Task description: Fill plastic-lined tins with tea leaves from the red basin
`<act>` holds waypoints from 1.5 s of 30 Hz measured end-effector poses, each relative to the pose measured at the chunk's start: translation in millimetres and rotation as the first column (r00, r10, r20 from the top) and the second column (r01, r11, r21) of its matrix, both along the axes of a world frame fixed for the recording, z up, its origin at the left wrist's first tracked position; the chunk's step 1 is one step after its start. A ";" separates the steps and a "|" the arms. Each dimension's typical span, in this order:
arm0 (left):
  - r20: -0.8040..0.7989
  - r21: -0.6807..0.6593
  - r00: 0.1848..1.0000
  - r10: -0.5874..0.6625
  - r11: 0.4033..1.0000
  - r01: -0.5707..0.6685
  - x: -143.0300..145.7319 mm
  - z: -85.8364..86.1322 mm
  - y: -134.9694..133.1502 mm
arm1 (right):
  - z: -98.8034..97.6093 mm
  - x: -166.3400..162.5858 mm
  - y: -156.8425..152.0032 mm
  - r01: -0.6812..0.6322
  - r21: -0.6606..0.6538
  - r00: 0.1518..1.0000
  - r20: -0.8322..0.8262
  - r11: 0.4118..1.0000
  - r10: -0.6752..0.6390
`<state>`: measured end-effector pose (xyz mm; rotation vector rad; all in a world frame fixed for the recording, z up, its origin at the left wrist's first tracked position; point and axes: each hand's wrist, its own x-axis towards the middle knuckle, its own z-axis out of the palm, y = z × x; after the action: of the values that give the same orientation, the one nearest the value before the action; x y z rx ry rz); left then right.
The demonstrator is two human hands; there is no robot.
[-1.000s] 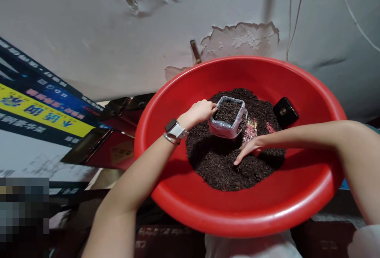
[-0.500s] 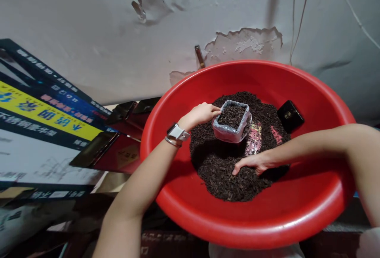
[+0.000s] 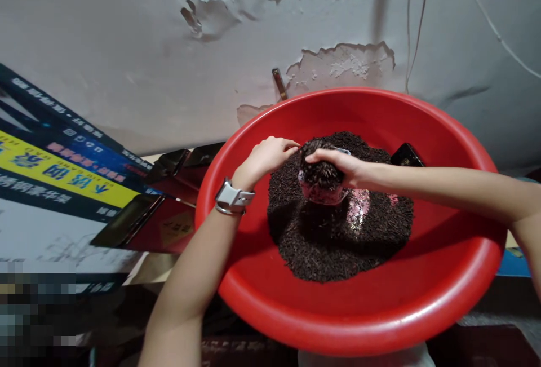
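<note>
A small square box lined with clear plastic (image 3: 323, 193) is tilted above a heap of dark dried leaves, like loose tea (image 3: 325, 260). My left hand (image 3: 268, 157), with a white-strapped watch on its wrist, grips the box's left edge by the fingertips. Over the box's mouth, my right hand (image 3: 344, 165) is closed around a clump of the dark leaves (image 3: 321, 167); its thumb lies across the top and its other fingers are hidden. All this is inside a wide red basin (image 3: 363, 322). Patches of shiny pink and gold (image 3: 358, 209) show among the leaves.
A black box or lid (image 3: 406, 155) leans inside the basin's far right. Dark red boxes (image 3: 163, 226) and a large printed carton (image 3: 63, 186) stand left of the basin. Behind it rises a wall with peeling paint (image 3: 346, 68) and hanging cords (image 3: 416, 29).
My right hand has lifted from the front of the heap, up and left, carrying a clump of leaves over the box. My left hand has stayed at the box's edge.
</note>
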<state>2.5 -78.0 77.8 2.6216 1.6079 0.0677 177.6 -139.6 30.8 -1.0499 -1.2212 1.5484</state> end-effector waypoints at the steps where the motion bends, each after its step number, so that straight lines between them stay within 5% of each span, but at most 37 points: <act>1: -0.010 -0.006 1.000 0.003 1.000 -0.003 1.2 0.3 -1.1 | 2.6 3.8 7.1 0.045 -0.029 0.998 -0.043 0.999 -0.047; 5: -0.018 -0.014 1.000 -0.002 1.000 0.001 3.7 0.2 -3.6 | 7.9 13.5 23.8 0.212 -0.076 0.958 -0.179 0.974 -0.222; 9: -0.004 -0.008 1.000 -0.018 1.000 0.018 3.7 -0.3 -4.4 | 11.4 13.5 24.4 0.255 -0.048 0.946 -0.195 0.966 -0.260; 26: 0.052 0.044 0.998 -0.044 0.998 0.042 6.4 -3.4 -4.5 | 2.5 19.6 40.1 0.220 0.304 0.975 -0.048 0.927 -0.215; 35: 0.048 0.059 0.997 -0.060 0.997 0.057 6.9 -4.6 -5.9 | -1.6 20.4 44.3 0.155 0.362 0.980 0.058 0.919 -0.188; 40: 0.057 0.060 0.997 -0.061 0.997 0.058 7.0 -3.7 -7.2 | -6.6 25.2 50.1 -0.012 0.460 0.939 0.311 0.888 -0.149; 45: 0.034 0.075 0.998 -0.053 0.996 0.050 7.0 -5.4 -6.3 | -18.1 29.6 48.9 -0.399 0.557 0.671 0.719 0.728 -0.182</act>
<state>9.5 -84.3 72.4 2.6990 1.5545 0.1751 207.1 -90.7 12.7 -1.1048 -2.2508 0.5452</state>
